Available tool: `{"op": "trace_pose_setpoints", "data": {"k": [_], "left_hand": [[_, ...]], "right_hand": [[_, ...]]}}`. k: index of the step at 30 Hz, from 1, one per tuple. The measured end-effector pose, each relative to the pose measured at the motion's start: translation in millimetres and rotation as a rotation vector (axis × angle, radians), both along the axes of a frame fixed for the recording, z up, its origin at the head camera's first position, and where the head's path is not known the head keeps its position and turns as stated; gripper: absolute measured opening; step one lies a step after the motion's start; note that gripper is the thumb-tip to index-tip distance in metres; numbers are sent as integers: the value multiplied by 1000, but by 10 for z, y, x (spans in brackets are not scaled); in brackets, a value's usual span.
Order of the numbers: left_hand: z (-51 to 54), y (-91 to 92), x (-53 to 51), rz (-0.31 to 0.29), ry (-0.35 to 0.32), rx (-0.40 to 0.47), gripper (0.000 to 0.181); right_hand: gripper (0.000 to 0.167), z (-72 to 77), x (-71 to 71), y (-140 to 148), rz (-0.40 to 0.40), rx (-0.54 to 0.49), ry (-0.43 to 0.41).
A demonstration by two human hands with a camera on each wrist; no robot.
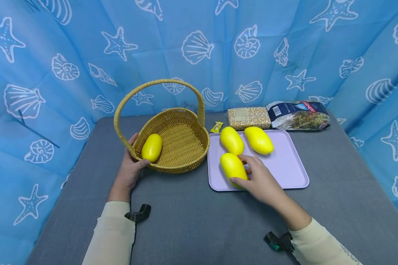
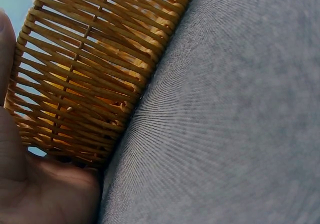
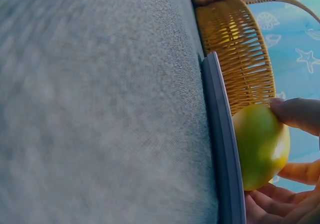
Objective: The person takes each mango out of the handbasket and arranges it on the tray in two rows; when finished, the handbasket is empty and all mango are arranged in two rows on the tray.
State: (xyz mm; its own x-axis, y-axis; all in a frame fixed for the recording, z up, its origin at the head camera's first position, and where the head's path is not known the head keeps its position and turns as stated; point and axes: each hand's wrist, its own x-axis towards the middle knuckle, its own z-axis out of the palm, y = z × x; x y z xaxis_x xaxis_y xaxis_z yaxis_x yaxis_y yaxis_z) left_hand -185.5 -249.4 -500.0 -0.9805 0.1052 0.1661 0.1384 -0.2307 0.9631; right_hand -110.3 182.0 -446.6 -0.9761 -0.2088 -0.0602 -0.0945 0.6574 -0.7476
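A wicker basket [image 1: 182,147] with a tall handle stands on the left, one yellow mango [image 1: 152,148] lying inside at its left. The left hand [image 1: 130,171] grips the basket's left rim, thumb over the edge; in the left wrist view the palm lies against the woven side [image 2: 85,79]. On the lilac tray [image 1: 288,165] lie two mangoes [image 1: 231,140] [image 1: 259,140] at the back and a third mango [image 1: 231,167] at the front left. Around that front mango the right hand [image 1: 260,178] curls thumb and fingers; the right wrist view shows them on the mango [image 3: 261,146].
Behind the tray are a clear bag of beige grains [image 1: 248,117] and a dark blue printed packet [image 1: 300,116]. A small yellow wrapped piece [image 1: 217,127] lies between basket and tray. A blue curtain [image 1: 172,55] with shell prints hangs behind the grey table [image 1: 192,221].
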Motion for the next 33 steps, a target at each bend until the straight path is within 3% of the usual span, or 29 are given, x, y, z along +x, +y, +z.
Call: {"op": "trace_pose_setpoints", "data": {"k": [13,33], "left_hand": [[8,-4,7,-6,15,0,96],[22,2,11,-3,13,-27,99]], "right_hand": [[72,-8,-1,9,-1,35,7],[72,52,-12,36,-9,79,-65]]}}
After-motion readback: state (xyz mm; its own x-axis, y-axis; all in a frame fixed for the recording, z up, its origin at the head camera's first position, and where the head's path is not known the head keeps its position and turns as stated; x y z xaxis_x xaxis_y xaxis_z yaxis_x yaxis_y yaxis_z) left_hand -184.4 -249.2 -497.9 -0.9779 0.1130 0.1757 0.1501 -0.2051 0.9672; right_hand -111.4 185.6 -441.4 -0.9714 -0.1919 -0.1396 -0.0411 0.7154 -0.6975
